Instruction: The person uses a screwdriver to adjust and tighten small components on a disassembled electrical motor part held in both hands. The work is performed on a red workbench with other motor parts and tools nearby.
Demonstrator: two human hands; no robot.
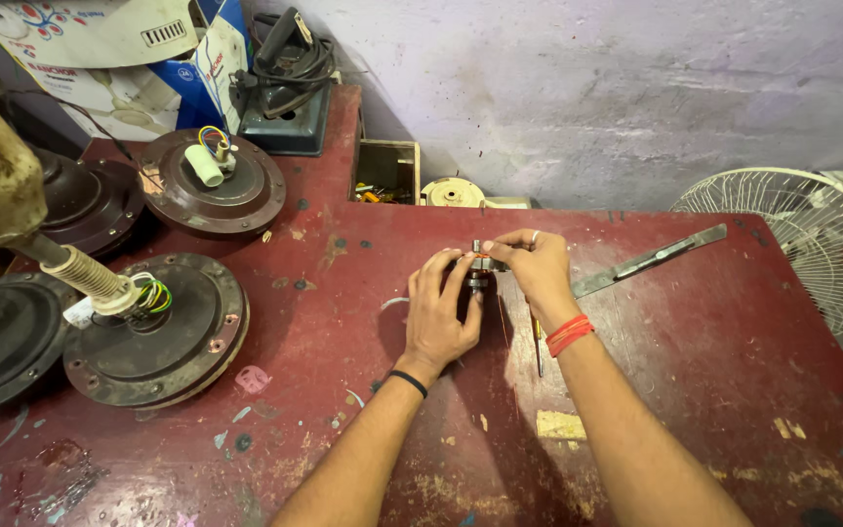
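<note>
- Both forearms reach up from the near edge of the red worktable; the left hand wears a black wristband, the right hand a red thread band.
- Between them stands a small motor armature, its long axis roughly upright. The left hand cups it from the near left, and the right hand's fingertips pinch it from the right with a thin copper wire; both hands touch it.
- Beside the right wrist lies one screwdriver; beyond it lies one long metal blade.
- At left sit four ceiling-fan motors.
- Far right stands one white table fan.
</note>
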